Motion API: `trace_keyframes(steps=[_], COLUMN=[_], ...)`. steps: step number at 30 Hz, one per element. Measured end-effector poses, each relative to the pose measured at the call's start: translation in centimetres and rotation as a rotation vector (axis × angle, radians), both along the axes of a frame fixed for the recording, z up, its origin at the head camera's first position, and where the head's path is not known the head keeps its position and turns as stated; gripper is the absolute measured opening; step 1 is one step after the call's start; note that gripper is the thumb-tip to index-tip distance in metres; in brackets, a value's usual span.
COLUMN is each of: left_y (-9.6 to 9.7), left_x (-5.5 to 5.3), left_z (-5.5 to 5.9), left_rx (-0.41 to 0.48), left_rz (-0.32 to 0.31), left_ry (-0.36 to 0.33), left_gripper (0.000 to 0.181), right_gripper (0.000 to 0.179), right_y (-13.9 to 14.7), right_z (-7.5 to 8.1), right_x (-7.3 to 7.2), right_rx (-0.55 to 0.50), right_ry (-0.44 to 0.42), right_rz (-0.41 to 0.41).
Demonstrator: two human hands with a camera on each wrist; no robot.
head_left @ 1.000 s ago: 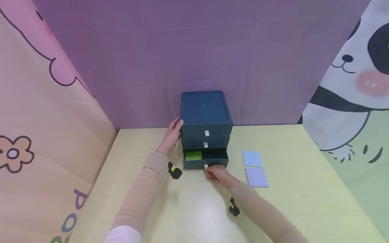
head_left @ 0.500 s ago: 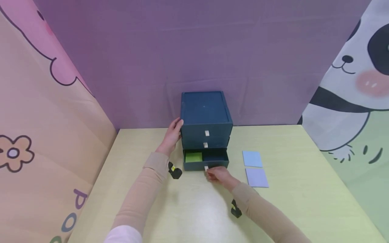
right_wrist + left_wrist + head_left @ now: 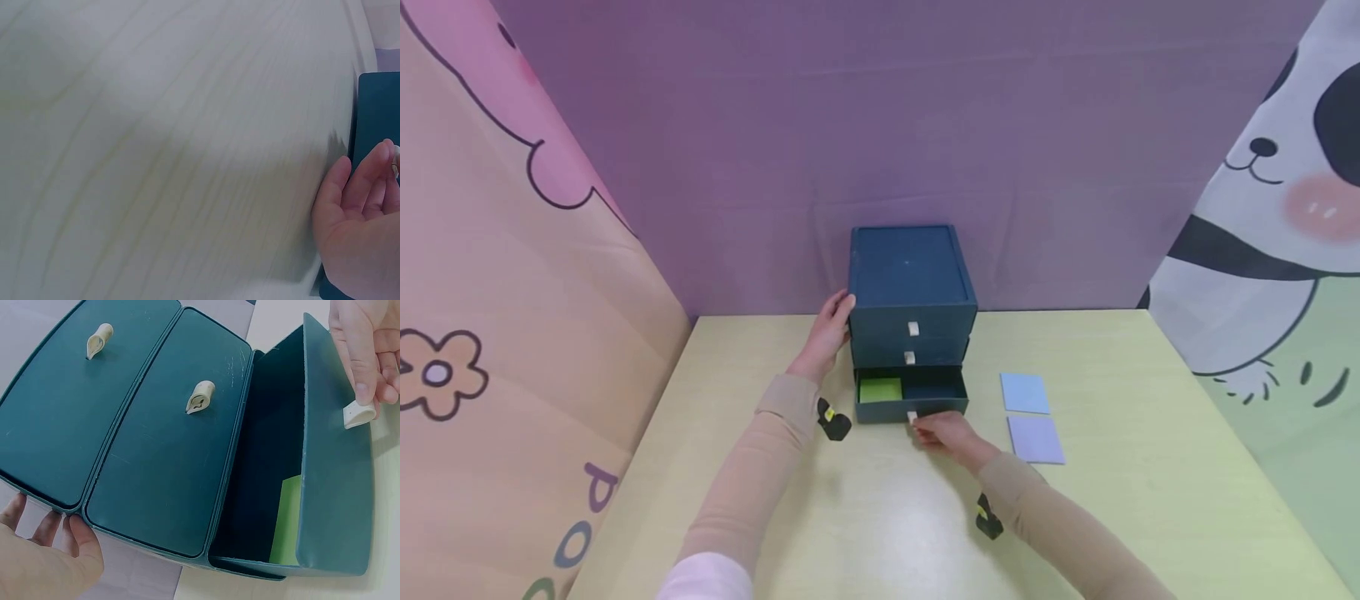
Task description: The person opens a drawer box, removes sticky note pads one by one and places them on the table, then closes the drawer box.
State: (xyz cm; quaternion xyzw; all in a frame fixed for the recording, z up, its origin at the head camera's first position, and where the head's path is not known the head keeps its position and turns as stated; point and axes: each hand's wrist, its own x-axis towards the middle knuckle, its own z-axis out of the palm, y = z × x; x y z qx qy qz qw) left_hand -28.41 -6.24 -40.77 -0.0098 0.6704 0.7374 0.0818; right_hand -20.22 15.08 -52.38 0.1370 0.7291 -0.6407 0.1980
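Note:
A dark blue desktop drawer cabinet (image 3: 910,267) stands at the back of the table, its two upper drawers closed. The bottom drawer (image 3: 880,412) is pulled partway out. Inside it, on the left, lies a green square pad (image 3: 880,389); the drawer's right part looks dark. My left hand (image 3: 826,335) rests against the cabinet's left side, fingertips touching its edge in the left wrist view. With thumb and fingers, my right hand (image 3: 951,432) pinches the small cream pull tab (image 3: 358,415) on the bottom drawer's front.
To the right of the cabinet, a light blue square pad (image 3: 1024,392) and a lilac one (image 3: 1036,439) lie flat on the pale wooden table (image 3: 880,517). A purple cloth (image 3: 910,125) hangs right behind the cabinet. Black wrist-worn pieces (image 3: 988,518) show beside both wrists.
The bottom drawer has slid slightly farther out toward me, with my right hand holding its tab. My left hand has stayed at the cabinet's side.

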Motion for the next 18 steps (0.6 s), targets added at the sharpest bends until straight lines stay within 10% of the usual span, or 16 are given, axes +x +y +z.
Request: trace_keyframes(steps=[18], left_y=[-0.04], left_x=[0.26], left_z=[0.35], left_rx=[0.014], left_rz=[-0.002], left_ry=[-0.007], left_gripper=[0.060], right_gripper=[0.025], right_y=[0.08], right_z=[0.24], right_x=[0.54], right_rx=[0.105], right_ry=[0.010], right_rz=[0.038])
